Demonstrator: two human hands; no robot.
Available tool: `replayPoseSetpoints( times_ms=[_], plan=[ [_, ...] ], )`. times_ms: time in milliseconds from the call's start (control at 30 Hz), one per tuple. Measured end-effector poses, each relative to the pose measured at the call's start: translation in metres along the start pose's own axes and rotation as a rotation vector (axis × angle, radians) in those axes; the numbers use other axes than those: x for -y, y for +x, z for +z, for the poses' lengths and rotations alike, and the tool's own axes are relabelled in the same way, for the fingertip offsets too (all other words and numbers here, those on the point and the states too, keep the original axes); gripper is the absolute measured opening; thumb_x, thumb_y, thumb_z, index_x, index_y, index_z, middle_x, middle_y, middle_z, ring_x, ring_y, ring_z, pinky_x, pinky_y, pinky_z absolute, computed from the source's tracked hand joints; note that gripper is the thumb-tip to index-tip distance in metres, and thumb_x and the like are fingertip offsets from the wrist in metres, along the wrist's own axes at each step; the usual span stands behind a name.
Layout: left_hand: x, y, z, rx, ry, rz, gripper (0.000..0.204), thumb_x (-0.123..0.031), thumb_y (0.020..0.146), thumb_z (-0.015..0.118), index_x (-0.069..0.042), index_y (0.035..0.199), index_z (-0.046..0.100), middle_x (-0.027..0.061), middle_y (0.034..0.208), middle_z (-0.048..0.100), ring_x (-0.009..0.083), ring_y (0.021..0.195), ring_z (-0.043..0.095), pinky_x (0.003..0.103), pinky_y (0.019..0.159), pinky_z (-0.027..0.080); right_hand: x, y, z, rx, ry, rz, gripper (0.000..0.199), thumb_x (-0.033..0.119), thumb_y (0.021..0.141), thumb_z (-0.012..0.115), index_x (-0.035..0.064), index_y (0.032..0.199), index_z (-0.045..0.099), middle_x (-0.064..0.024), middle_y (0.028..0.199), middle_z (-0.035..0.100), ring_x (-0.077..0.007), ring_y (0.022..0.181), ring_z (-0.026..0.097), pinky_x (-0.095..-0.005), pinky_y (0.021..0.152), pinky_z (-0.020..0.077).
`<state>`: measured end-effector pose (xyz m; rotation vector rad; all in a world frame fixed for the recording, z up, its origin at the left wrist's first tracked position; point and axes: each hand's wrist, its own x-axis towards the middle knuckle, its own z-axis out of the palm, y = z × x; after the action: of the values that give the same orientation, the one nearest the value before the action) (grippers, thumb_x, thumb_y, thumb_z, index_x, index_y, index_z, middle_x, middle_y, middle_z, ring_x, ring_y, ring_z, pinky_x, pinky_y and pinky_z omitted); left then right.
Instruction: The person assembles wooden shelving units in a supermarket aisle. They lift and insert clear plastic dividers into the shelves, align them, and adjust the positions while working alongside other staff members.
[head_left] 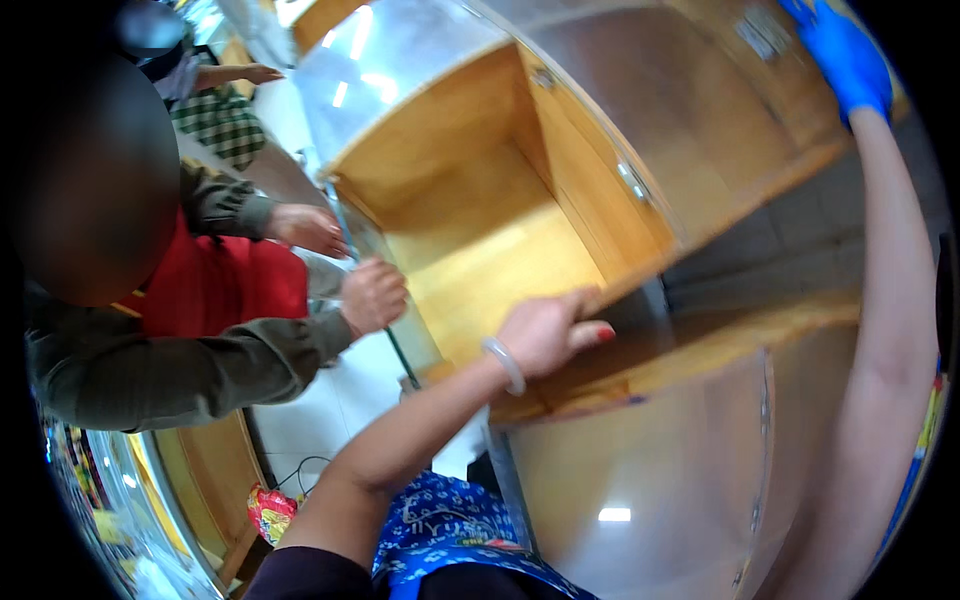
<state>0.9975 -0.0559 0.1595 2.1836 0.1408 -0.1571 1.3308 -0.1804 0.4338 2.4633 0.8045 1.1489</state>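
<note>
From this side, the left hand (545, 335) is grasping the near edge of the tilted wooden cabinet (570, 190), beyond the clear-panelled lower unit's (630, 490) upper edge, while the gloved right hand (848, 60) is bearing on its right end, closure indeterminable, the wide spacing presumably steadying it.

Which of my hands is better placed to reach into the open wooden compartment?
Probably your left: your bare left hand is at the edge of the open compartment, while your blue-gloved right hand is farther off, past the closed clear panel.
</note>
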Motion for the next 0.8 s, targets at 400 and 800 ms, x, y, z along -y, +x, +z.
replayPoseSetpoints(
  times_ms=[400,800],
  plan=[
    [-0.004,-0.013,-0.012,0.039,-0.097,0.036,0.065,-0.053,0.087,0.056,-0.004,0.129,0.047,0.0256,0.093,0.064,0.0405,0.085,0.063,0.044,0.076,0.051,0.021,0.021,-0.016,0.189,0.105,0.174,0.032,0.034,0.084,0.064,0.0060,0.094,0.051,-0.0205,0.090,0.064,-0.0416,0.086,0.060,-0.0500,0.068,0.0461],
    [-0.006,-0.011,0.003,-0.099,-0.064,0.062,0.063,-0.046,0.084,0.064,-0.005,0.129,0.050,0.0231,0.104,0.065,0.0400,0.092,0.063,0.045,0.080,0.051,0.020,0.017,-0.016,0.166,0.062,0.176,0.032,0.042,0.086,0.057,0.0116,0.094,0.055,-0.0194,0.090,0.065,-0.0419,0.084,0.060,-0.0515,0.066,0.0458]
  ],
)
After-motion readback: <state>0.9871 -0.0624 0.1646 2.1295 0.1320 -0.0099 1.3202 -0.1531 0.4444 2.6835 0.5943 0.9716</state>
